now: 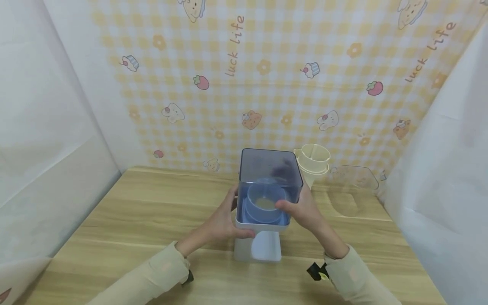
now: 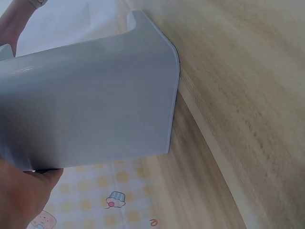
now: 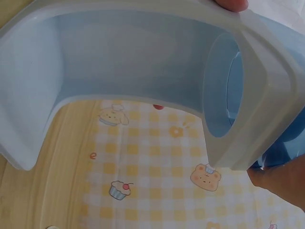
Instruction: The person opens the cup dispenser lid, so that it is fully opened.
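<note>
Both hands hold a white C-shaped stand (image 1: 244,250) topped by a see-through blue box (image 1: 270,163). A round collar (image 1: 264,216) shows through the box wall. At the box's left, my left hand (image 1: 225,220) grips the stand's upper part, thumb along the front edge. My right hand (image 1: 306,209) grips the right side, thumb on the box front. The left wrist view shows the stand's smooth outer face (image 2: 95,100) beside my left hand (image 2: 24,195). In the right wrist view, the curved inside (image 3: 124,52) has an oval opening under its top; my right hand (image 3: 286,183) is at the box.
Behind the box, at right, stands a cream funnel-like part (image 1: 314,159) with a round rim and narrow lower end. A clear plastic piece (image 1: 345,203) lies further right on the wooden table (image 1: 152,207). A checked cloth (image 1: 228,106) hangs behind; white sheets hang on both sides.
</note>
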Action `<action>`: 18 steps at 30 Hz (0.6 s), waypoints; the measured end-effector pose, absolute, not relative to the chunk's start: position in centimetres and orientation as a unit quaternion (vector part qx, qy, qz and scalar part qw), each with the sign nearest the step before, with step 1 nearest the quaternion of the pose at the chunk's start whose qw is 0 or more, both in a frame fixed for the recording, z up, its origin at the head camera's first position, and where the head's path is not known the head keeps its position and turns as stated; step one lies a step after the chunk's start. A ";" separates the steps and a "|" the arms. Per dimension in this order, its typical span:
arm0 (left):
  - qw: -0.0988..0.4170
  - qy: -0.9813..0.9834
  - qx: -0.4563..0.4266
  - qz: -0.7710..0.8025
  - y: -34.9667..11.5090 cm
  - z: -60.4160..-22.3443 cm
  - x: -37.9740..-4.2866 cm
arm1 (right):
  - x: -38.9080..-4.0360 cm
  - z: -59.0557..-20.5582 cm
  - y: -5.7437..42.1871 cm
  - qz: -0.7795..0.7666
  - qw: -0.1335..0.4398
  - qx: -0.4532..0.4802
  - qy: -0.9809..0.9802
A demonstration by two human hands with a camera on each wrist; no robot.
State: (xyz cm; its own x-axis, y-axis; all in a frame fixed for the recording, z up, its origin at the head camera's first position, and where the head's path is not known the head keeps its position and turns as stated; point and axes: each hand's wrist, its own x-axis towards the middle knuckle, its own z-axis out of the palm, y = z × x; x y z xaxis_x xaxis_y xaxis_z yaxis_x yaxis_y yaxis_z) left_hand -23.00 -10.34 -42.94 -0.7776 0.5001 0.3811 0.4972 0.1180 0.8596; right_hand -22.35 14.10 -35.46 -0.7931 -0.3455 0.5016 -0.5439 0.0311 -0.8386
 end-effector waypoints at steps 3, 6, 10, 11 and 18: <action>0.004 0.747 0.331 0.576 -10.4 -43.0 -23.1 | -22.3 -35.6 14.0 0.624 0.093 0.315 -0.709; 0.006 0.745 0.330 0.579 -10.3 -43.0 -23.1 | -22.2 -35.6 14.0 0.620 0.105 0.318 -0.709; 0.006 0.744 0.332 0.580 -10.3 -42.9 -23.1 | -22.2 -35.5 14.0 0.613 0.111 0.323 -0.712; 0.006 0.744 0.332 0.580 -10.3 -42.9 -23.1 | -22.3 -35.5 14.0 0.611 0.113 0.324 -0.714; 0.008 0.745 0.334 0.578 -10.3 -42.9 -23.3 | -22.5 -35.6 14.0 0.606 0.125 0.325 -0.715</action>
